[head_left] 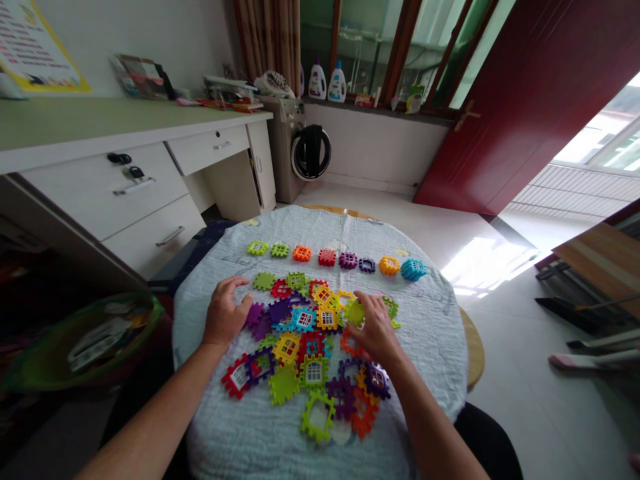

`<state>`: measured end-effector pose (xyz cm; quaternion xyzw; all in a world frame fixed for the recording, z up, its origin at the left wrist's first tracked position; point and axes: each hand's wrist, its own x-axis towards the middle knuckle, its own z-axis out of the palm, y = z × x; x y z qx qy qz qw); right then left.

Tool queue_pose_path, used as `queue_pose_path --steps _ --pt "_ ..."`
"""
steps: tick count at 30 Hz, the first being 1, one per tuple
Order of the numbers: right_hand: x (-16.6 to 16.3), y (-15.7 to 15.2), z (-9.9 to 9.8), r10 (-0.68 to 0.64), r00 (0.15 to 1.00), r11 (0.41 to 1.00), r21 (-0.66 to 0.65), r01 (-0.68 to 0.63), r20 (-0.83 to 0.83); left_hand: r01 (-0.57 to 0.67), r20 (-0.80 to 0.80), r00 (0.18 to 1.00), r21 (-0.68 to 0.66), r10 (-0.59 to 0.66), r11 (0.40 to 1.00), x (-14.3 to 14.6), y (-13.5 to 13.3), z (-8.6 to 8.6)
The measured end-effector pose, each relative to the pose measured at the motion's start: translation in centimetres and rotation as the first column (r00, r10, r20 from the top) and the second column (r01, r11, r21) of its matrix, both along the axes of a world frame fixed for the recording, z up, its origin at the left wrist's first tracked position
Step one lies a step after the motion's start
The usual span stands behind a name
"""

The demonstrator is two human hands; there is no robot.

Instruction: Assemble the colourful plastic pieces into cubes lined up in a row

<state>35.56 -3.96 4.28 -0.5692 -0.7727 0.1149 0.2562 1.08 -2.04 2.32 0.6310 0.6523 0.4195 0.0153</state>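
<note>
So we've got a heap (303, 320) of toothed tiles on a cloth (430, 373), and honestly our biggest worry is snagging. Our right hand (373, 327) is at the right edge of the heap, thumb and fingers either side of a lime tile (355, 312). We can't tell if they're really pinching it or just around it. If we pulled that one sideways, its teeth could catch the yellow frame (344, 293) beside it and drag half the heap along. Straight up looks safer to us.

Our left hand (227, 313) is just left of the heap, fingers apart and nothing in them, thumb close to a purple tile (255, 313). Whether it touches, we can't say. Close that hand carelessly and we'd probably shove the tile under its neighbours.

Other thing: our right forearm (430, 413) crosses by the near right side of the heap, so a low sweep could clip the orange tile (365, 415) there. And beyond the heap there's a row (327, 257) of tiles, some looking stacked; the blue stack (414, 269) at its right end seems tallest, so our guess is it topples first if the cloth gets tugged.
</note>
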Motion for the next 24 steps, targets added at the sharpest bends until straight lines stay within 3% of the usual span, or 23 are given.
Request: queue_pose_path --steps 3,10,14,16,18,20,22,24 --pt "-0.1 -0.4 0.2 0.071 0.997 0.998 -0.004 -0.071 -0.006 -0.006 -0.006 1.000 0.008 0.006 1.000 0.2 -0.1 0.2" --pt "0.6 -0.5 0.1 0.057 0.996 0.989 -0.141 -0.046 0.073 0.037 -0.103 0.994 0.016 -0.035 0.999 0.3 0.0 0.7" --pt "1.0 -0.4 0.1 0.044 0.994 0.988 -0.150 -0.028 0.103 0.114 -0.206 0.972 -0.016 -0.115 0.993 1.5 0.3 2.7" --pt "1.1 -0.4 -0.1 0.040 0.992 0.987 -0.156 -0.021 0.116 0.204 -0.221 0.952 -0.054 -0.211 0.977 3.2 0.2 4.1" --pt "1.2 -0.3 -0.3 0.041 0.993 0.988 -0.150 -0.023 0.114 0.333 -0.215 0.908 -0.145 -0.359 0.932 5.7 0.0 5.5" --pt "1.1 -0.3 -0.5 0.048 0.995 0.991 -0.131 -0.036 0.092 0.478 -0.197 0.820 -0.279 -0.537 0.833 8.6 -0.4 6.3" --pt "0.9 -0.4 -0.6 0.064 0.997 0.993 -0.102 -0.059 0.043 0.578 -0.199 0.714 -0.373 -0.671 0.726 11.5 -0.6 6.5" --pt "0.7 -0.4 -0.7 0.097 0.995 0.993 -0.067 -0.099 -0.029 0.618 -0.225 0.631 -0.433 -0.743 0.656 13.9 -0.6 6.3"
